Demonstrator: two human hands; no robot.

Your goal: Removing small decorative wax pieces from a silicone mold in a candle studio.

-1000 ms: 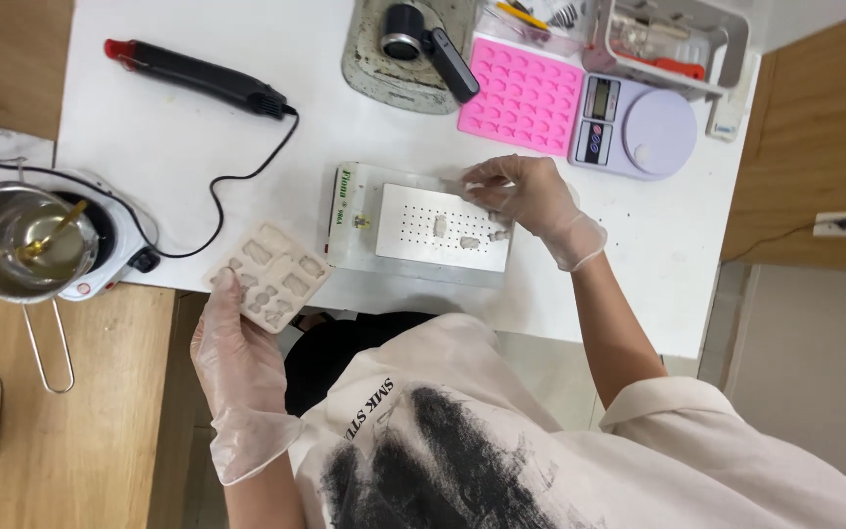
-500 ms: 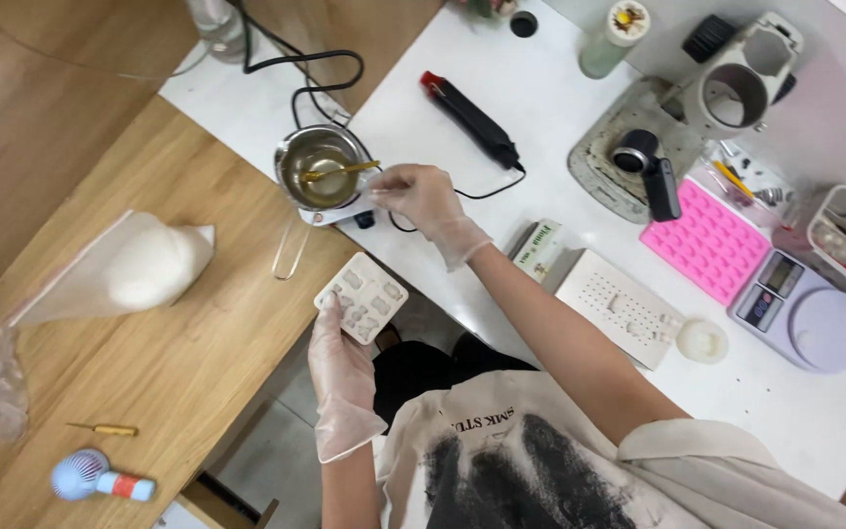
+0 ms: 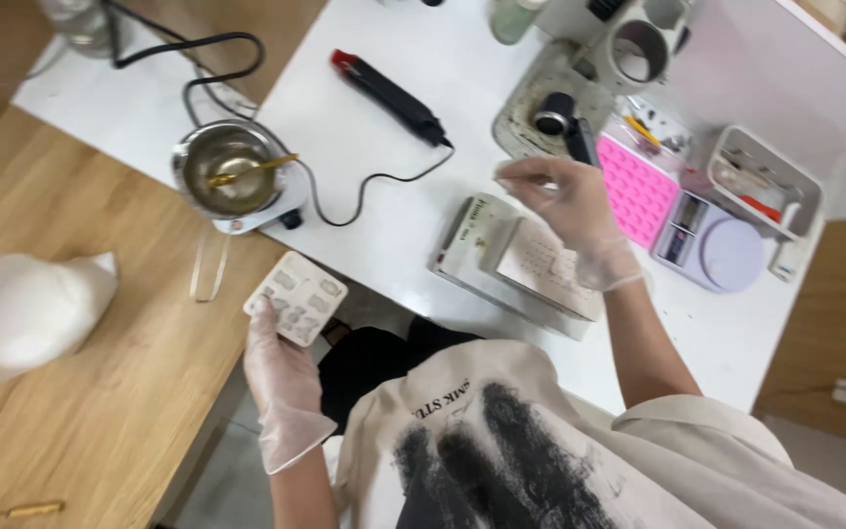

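1. Left hand [image 3: 281,377], gloved, gripping the near edge of a pale silicone mould [image 3: 296,297] with several shaped cavities, held level just off the corner of the white surface [image 3: 403,206], between the melting pot and the body.
2. Right hand [image 3: 565,211], gloved, hovering over a white perforated block [image 3: 548,266], right of the melting pot; thumb and forefinger pinched together, whether on something small cannot be told.
3. Judged best for the step in hand: keep the mould flat and supported from below, bring it close to the melting pot [image 3: 230,176] before any pouring, steady the pinch hand above the block so nothing drops.
4. Inside the melting pot: one gold-coloured stirrer, leaning on the rim.
5. Behind and right of the pot: one black heat gun [image 3: 389,96] with a red tip, cord trailing.
6. Far right of the pot: one pink silicone mould [image 3: 635,191], one small lilac scale [image 3: 712,240], one clear tray [image 3: 771,186] of tools.
7. Left of the pot, on the wooden surface [image 3: 100,411]: one clear bag [image 3: 31,309] of white granules.
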